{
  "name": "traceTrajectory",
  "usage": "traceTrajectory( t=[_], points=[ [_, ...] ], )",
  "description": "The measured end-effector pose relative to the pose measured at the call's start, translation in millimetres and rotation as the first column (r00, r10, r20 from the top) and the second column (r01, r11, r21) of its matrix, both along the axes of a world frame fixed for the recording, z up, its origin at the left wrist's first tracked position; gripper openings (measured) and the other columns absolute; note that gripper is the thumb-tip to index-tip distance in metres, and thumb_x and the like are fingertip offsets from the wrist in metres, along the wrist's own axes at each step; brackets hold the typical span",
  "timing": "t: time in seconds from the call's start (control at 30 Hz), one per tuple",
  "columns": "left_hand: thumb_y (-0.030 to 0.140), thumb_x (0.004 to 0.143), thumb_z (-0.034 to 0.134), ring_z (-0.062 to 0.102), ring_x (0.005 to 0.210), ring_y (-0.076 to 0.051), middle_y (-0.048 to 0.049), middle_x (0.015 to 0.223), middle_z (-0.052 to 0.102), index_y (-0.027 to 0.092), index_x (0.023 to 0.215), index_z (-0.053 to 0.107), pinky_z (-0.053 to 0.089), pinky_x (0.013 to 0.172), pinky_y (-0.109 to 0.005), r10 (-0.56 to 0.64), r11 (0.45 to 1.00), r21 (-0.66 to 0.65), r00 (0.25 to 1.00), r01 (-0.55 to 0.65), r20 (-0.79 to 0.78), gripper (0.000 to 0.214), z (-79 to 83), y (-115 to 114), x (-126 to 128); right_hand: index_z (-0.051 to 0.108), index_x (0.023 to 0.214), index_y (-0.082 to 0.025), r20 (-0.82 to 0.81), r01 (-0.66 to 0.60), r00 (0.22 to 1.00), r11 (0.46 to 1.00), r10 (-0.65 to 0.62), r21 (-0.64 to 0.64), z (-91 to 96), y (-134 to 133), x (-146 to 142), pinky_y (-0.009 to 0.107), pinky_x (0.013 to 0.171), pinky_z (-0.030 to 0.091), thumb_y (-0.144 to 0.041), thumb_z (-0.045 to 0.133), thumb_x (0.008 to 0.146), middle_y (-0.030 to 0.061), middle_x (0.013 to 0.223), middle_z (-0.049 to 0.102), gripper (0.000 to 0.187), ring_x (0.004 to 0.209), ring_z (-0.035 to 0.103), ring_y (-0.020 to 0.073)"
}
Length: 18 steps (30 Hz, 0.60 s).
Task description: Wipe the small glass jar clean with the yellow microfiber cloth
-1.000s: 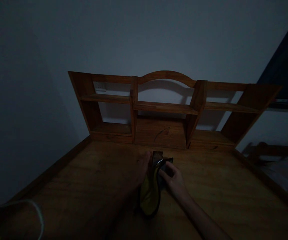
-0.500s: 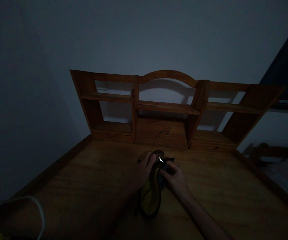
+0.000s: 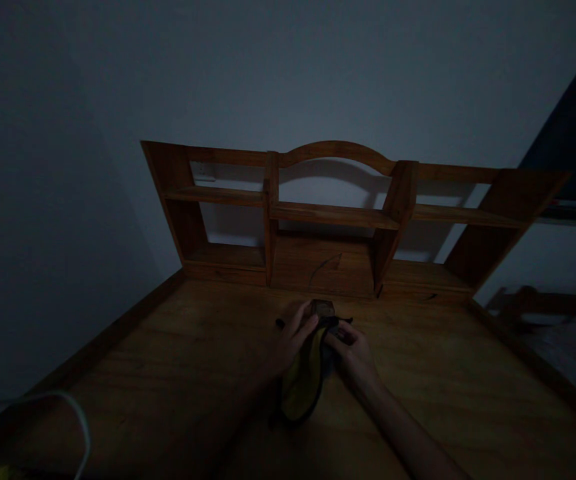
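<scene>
In the lower middle of the frame, a soft yellow pouch with black edging [image 3: 302, 387] lies on the brown wooden surface [image 3: 168, 360], between the two hands. The right hand [image 3: 341, 333], at its upper right, pinches the black edge between thumb and fingers. The left hand [image 3: 308, 321] bends its fingers against the upper left, beside a small brown block-like object [image 3: 323, 307] at the pouch's top; whether it grips is too dark to tell.

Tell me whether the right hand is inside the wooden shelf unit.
No, the right hand is at the dark-edged yellow item, over the tabletop in front of the wooden shelf unit.
</scene>
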<state>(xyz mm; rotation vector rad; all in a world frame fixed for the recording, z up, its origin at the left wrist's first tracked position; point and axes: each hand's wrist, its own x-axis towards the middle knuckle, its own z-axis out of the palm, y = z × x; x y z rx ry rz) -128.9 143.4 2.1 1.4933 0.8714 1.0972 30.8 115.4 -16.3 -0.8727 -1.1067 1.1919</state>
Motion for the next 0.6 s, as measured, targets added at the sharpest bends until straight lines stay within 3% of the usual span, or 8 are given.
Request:
traceTrajectory(
  t=[0.17, 0.37, 0.6],
  points=[
    [0.047, 0.088, 0.056, 0.033, 0.138, -0.025, -0.0030, 0.146, 0.042, 0.030, 0.139, 0.042, 0.023, 0.116, -0.040, -0.090, 0.994, -0.041, 0.980, 0.098, 0.177, 0.055, -7.5, 6, 5, 0.069, 0.102, -0.021, -0.060, -0.003, 0.998, 1.000, 0.001, -0.023, 0.1, 1, 1, 0.034, 0.085, 0.047, -0.028, 0.077, 0.074, 0.0060, 0.099, 0.069, 0.030, 0.091, 0.064, 0.0225],
    [0.038, 0.082, 0.066, 0.051, 0.124, -0.027, -0.0093, 0.136, 0.051, 0.026, 0.141, 0.035, 0.042, 0.102, -0.040, -0.152, 0.933, -0.210, 0.850, 0.292, 0.505, 0.068, -12.0, 12, 18, 0.068, 0.096, -0.018, 0.030, 0.094, 0.995, 0.995, -0.093, -0.035, 6.3, -1, 1, 0.031, 0.079, 0.048, -0.035, 0.077, 0.073, 0.0056, 0.094, 0.068, 0.030, 0.090, 0.063, 0.0226],
    [0.048, 0.088, 0.055, 0.051, 0.123, -0.024, -0.0093, 0.134, 0.053, 0.020, 0.125, 0.050, 0.041, 0.103, -0.034, -0.032, 0.984, -0.137, 0.872, 0.112, 0.488, 0.047, -11.3, 16, 24, 0.066, 0.088, -0.016, 0.313, 0.122, 0.940, 0.991, -0.135, 0.061, 14.4, -7, -4, 0.031, 0.075, 0.046, -0.038, 0.072, 0.076, 0.0045, 0.084, 0.066, 0.026, 0.084, 0.061, 0.0221]
  ],
)
